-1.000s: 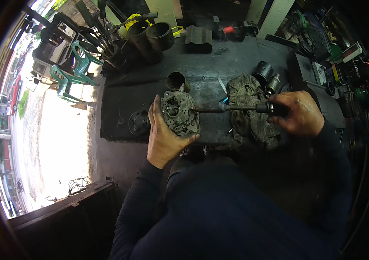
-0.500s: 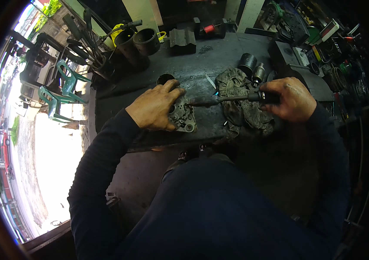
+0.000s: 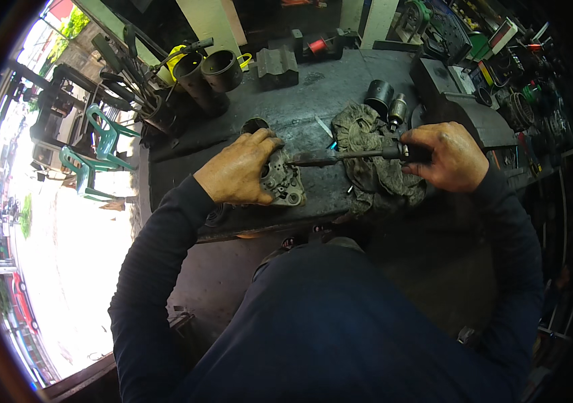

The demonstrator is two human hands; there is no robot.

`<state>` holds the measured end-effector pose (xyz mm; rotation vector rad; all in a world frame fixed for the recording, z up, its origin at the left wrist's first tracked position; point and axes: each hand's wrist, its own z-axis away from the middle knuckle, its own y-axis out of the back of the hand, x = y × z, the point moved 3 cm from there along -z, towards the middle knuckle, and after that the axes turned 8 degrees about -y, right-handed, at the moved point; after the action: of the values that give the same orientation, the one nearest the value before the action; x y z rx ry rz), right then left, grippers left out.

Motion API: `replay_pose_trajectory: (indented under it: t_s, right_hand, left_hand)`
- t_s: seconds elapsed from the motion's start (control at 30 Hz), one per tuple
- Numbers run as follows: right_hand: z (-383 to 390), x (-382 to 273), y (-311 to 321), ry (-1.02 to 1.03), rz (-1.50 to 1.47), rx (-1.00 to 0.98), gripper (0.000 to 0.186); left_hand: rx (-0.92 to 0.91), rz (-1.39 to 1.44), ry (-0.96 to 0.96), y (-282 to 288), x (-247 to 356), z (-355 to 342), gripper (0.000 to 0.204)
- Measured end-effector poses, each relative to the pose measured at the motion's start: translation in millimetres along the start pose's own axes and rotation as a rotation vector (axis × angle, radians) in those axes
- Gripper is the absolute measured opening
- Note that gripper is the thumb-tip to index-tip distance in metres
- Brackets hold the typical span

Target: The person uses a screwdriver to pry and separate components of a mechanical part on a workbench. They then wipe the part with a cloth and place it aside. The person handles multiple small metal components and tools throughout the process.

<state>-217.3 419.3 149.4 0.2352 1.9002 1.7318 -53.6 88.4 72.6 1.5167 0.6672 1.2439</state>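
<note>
Clock positions taken from the housing, 12 = far edge of bench.

Metal housing (image 3: 288,185), grey, full of bores, sits near the front edge of the dark workbench (image 3: 313,101), partly hidden under the left hand (image 3: 240,166). Left hand comes in from between 9 and 10, grasping the housing: fingers over the top, thumb low on the near side.

Right hand (image 3: 449,154) at 3, closed round the black handle of a long-shafted tool (image 3: 361,154). Shaft runs 3 to 9 above the crumpled rag (image 3: 370,183), tip right at the housing; can't tell whether it touches.

Changes vs 1.0 s ago: left hand was below the housing at 7, thumb toward the tool; now it's over the top. Housing is turned, so the big round bore is mostly covered and a ringed hole shows at the near corner. Right hand grips the same handle, tool at much the same angle. Vs 0.5 s ago: both grips match, view slightly shifted.

Around it: open round cup (image 3: 255,125) at 11, thin blade (image 3: 323,125) at 1, dark cylinder (image 3: 379,97) between 1 and 2, metal fitting (image 3: 397,111) at 2, notched block (image 3: 277,66) at 12.
</note>
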Motion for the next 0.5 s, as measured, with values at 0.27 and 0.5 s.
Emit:
replay_pose_trajectory:
  t_s: [0.27, 0.5]
  right_hand:
    - [2, -1, -1, -0.041, -0.029, -0.024, 0.041]
    - [9, 1, -7, -0.039, 0.006, -0.007, 0.041]
  left_hand:
    - [-0.084, -0.113, 0.003, 7, 0, -12, 0.104]
    - [-0.097, -0.104, 0.002, 6, -2, -16, 0.102]
